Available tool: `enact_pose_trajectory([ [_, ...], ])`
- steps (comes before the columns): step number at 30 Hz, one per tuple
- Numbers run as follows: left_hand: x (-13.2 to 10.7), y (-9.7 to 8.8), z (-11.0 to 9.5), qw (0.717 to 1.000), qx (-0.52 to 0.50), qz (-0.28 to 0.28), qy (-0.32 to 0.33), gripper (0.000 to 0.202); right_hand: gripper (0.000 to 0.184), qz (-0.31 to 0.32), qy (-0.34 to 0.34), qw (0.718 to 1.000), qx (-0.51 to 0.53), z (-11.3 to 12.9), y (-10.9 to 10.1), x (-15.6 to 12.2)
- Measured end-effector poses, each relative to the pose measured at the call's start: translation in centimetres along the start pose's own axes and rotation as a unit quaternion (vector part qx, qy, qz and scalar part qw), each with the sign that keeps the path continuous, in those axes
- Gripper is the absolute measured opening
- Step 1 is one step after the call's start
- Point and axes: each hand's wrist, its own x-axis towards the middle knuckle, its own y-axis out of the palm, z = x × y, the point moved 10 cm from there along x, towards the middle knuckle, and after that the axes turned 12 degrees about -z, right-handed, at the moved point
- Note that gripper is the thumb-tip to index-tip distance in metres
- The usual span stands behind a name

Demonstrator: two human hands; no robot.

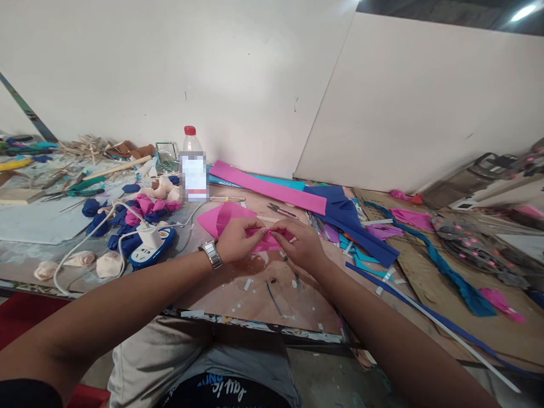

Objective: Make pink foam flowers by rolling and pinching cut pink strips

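A bright pink sheet of crepe paper (225,215) is pinched between my two hands over the middle of the table. My left hand (241,238), with a metal watch at the wrist, has thumb and fingers closed on its near edge. Thumb to thumb with it, my right hand (297,241) grips the same paper. Part of the sheet hangs below the fingers, and part spreads out behind my left hand. Behind my hands lies a long folded pink strip (267,190), on top of blue and dark blue paper (344,209).
A red-capped bottle (191,141) stands at the back. To the left are a blue power strip (153,249) with a white cable, rolled paper flowers (147,207) and green-handled pliers (87,186). Small scissors (283,211) lie behind my hands. Cardboard (429,272) with a teal strip is at right.
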Motion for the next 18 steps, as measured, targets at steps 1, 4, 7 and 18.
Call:
enact_pose_trajectory([
  [1,0.0,0.0,0.1,1.000,-0.002,0.002,-0.004,0.030,0.009,-0.001,-0.004,1.000,0.000,0.1,0.0,0.0],
  [4,-0.1,0.2,0.3,1.000,-0.022,0.007,-0.015,0.031,0.010,-0.008,-0.016,1.000,0.006,0.4,-0.2,0.0],
  [7,-0.1,0.3,0.4,0.999,-0.041,0.009,-0.020,0.030,0.010,-0.011,-0.026,1.000,0.009,0.6,-0.3,0.0],
  [18,-0.3,-0.1,-1.0,0.998,0.046,-0.008,0.049,0.029,0.012,0.022,0.036,0.999,0.013,-0.3,0.4,-0.2],
])
